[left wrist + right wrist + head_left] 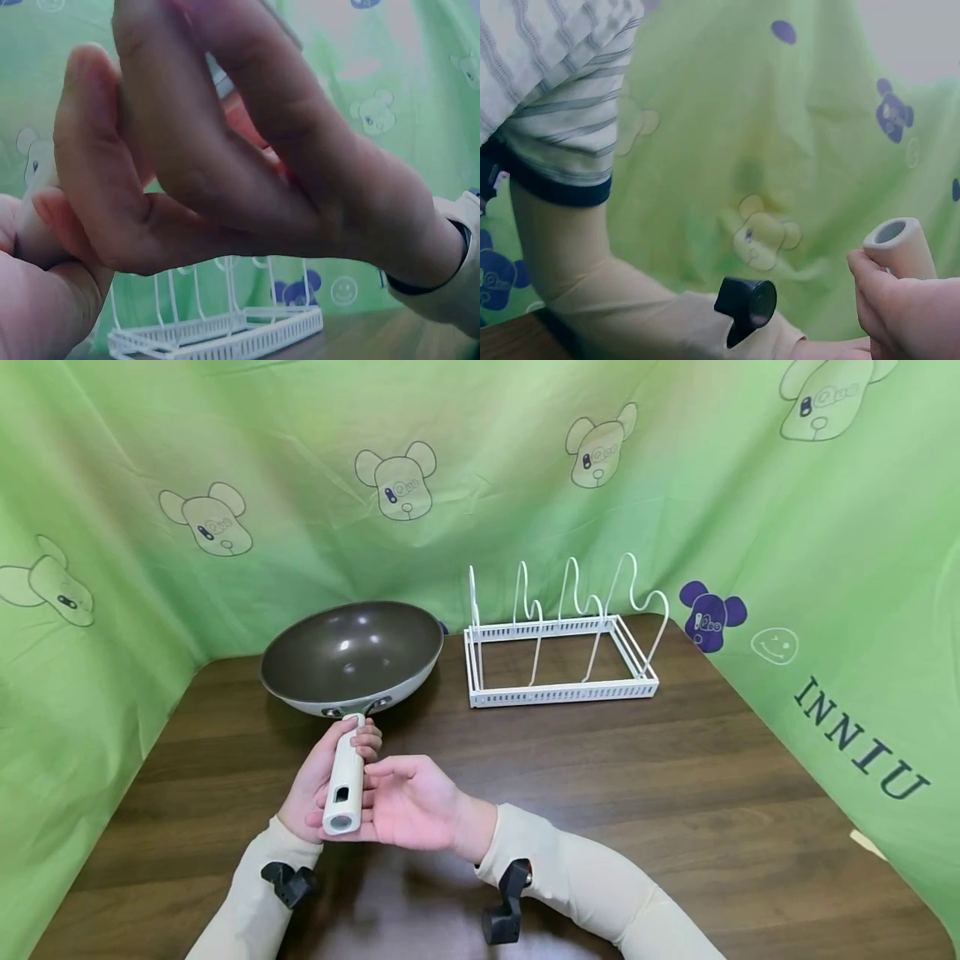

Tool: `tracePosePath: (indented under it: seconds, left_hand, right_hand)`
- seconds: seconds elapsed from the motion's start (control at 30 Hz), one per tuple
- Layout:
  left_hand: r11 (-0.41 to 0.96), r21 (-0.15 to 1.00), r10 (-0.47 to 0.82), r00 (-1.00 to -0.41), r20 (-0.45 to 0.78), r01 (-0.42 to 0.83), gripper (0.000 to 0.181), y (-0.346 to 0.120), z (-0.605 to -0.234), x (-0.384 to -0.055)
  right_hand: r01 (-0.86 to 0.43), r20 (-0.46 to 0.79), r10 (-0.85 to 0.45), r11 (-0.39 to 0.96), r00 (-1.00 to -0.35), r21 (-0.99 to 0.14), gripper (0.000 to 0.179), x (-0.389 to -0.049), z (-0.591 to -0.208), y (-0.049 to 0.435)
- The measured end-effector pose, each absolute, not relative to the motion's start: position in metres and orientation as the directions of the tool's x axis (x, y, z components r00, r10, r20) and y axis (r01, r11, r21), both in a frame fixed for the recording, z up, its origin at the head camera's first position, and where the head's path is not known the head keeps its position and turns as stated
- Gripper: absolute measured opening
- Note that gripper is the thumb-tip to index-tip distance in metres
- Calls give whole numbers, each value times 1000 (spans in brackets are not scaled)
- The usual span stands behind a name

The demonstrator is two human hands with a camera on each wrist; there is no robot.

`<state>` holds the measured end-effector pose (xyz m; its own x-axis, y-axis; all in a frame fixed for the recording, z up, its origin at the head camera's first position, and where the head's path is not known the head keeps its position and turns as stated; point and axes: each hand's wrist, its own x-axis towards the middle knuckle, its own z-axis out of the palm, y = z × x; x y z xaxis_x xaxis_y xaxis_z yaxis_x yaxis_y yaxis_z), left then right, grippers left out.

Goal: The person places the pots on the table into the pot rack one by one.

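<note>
A wok (352, 647) with a dark interior, pale outside and a long cream handle is held over the left part of the table, handle toward me. My left hand (315, 785) grips the handle close to the pan, fingers wrapped over its right side. Palm up, my right hand (416, 802) holds the handle's end, with fingers beneath it and thumb at its right side. In the right wrist view, the handle's hollow end (900, 240) rises above the right hand (907, 307). The right hand (247, 150) fills much of the left wrist view.
A white wire rack (562, 693) with upright curved dividers stands at the back of the brown wooden table (600, 785), right of the wok. Green printed cloth (487, 468) hangs behind and at both sides. Black wrist cameras sit on both sleeves.
</note>
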<state>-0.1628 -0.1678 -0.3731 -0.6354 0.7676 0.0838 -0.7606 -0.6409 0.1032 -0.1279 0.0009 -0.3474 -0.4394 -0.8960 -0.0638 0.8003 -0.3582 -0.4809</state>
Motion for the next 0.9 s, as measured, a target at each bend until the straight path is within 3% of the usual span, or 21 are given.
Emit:
tracePosePath:
  seconds: [0.13,0.4,0.53,0.63,0.83,0.9]
  left_hand:
    - [-652,121,758,-650,56,-749,46,-162,-366,-167]
    - [-639,320,751,-658,62,-699,41,-149,-357,-178]
    - [-630,293,767,-636,89,-719,42,-142,-352,-183]
    - [-648,259,755,-650,88,-717,40,-137,-348,-186]
    - [-670,251,729,-683,42,-699,32,-128,-341,-191]
    - [-672,256,724,-690,27,-695,31,-126,-340,-192]
  right_hand:
    - [789,-55,-884,-385,-465,-479,42,-129,-340,2]
    - [810,-85,-851,-457,-519,-368,21,-133,-325,6]
    - [816,-51,-845,-496,-532,-296,18,-135,-319,14]
    - [800,3,-833,-533,-553,-275,14,-138,-317,21]
    - [810,94,-831,-556,-549,-188,42,-145,-314,31]
    - [819,109,-836,-549,-538,-169,44,-147,-313,33]
